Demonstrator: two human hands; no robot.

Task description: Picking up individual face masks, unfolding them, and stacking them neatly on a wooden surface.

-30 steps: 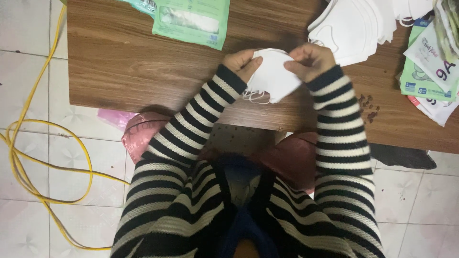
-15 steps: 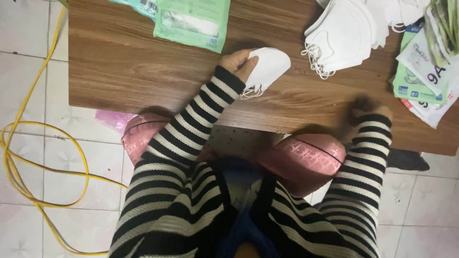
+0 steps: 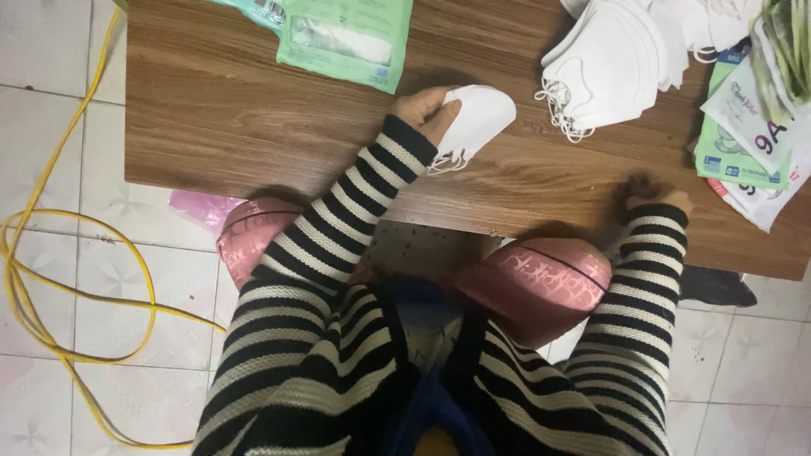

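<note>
My left hand (image 3: 422, 110) grips a folded white face mask (image 3: 478, 116) and holds it just above the wooden table (image 3: 220, 118), its ear loops dangling at the lower edge. My right hand (image 3: 657, 198) rests low on the table near its front edge, mostly hidden by the striped sleeve; its fingers are not clear. A stack of white masks (image 3: 608, 67) lies at the far right of the table. A green plastic package (image 3: 346, 38) lies at the far side, left of my left hand.
Green and white printed packets (image 3: 748, 135) pile at the right edge of the table. A yellow cable (image 3: 51, 253) loops over the tiled floor on the left. My knees in pink trousers (image 3: 541, 283) sit under the table's front edge.
My right hand let go of the mask and dropped to the table's front right. My left hand keeps the mask and has shifted slightly away from me.
</note>
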